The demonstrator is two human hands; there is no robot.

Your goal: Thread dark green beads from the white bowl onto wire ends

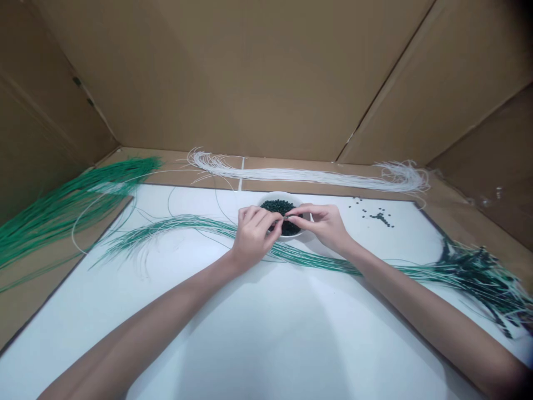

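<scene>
Two closed pinches, left hand and right hand, meet above a white bowl of dark beads, contents of grip unclear; working low there should catch drops.

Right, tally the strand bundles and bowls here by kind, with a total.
White strand bundle: 1
Green strand bundles: 2 (far-left bundle, middle bundle)
White bowl: 1
Total: 4
</scene>
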